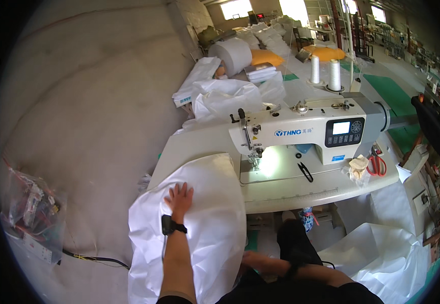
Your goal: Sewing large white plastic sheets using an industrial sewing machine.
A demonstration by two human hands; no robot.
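Observation:
My left hand (180, 200) lies flat with fingers spread on a large white woven sheet (210, 202). The sheet is draped over the left end of the sewing table and hangs down towards my lap. Low in front of my body is my right hand (257, 261), close to the sheet's hanging right edge. Its fingers are hidden, so whether it grips anything is unclear. To the right of the sheet stands a white sewing machine (291, 129), its lamp lighting the needle area. Black thread snips (305, 172) and a small black bobbin-like piece (298, 155) rest by the needle plate.
Red-handled scissors (377, 165) and a crumpled cream scrap (357, 167) sit at the table's right end. Two white thread cones (334, 75) stand behind the machine. White material (389, 258) hangs at lower right. A clear plastic bag (35, 213) hangs at far left.

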